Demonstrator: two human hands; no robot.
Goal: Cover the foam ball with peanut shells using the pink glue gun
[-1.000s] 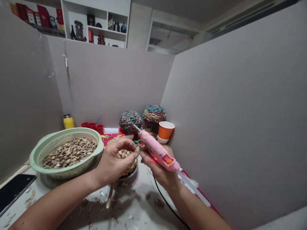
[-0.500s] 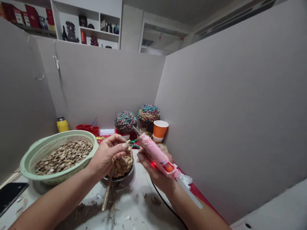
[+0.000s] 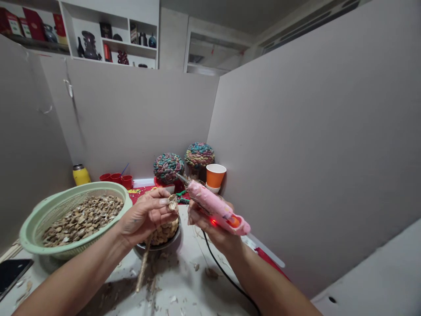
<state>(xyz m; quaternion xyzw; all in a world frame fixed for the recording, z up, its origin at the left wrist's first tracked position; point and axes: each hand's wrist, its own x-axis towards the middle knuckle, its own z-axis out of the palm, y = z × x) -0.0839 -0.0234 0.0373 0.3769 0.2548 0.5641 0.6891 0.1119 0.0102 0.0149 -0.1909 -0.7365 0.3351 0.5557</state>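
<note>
Between thumb and fingers, my left hand (image 3: 144,215) pinches a small piece of nut shell (image 3: 172,202), its pale hollow inside turned toward me. My right hand (image 3: 212,224) is wrapped round a pink hot glue gun (image 3: 210,202) with a red light glowing on its side. The metal nozzle points up and left, a short way above the shell and apart from it. Below my left hand a ball covered in shells (image 3: 166,232) rests in a dark bowl (image 3: 176,239), partly hidden by the hand. A twine-wrapped stick (image 3: 142,272) sticks out toward me from the ball.
A green colander (image 3: 28,232) full of shells stands at left, a phone (image 3: 13,274) near it. Behind are red cups (image 3: 115,177), a yellow bottle (image 3: 81,175), two coloured shell balls (image 3: 168,167) and orange paper cups (image 3: 215,176). A black cord (image 3: 215,263) crosses the table among shell scraps.
My left hand has turned so the shell piece shows its hollow side. The glue gun has tilted, its rear end and the glue stick showing differently. The view has shifted slightly right.
</note>
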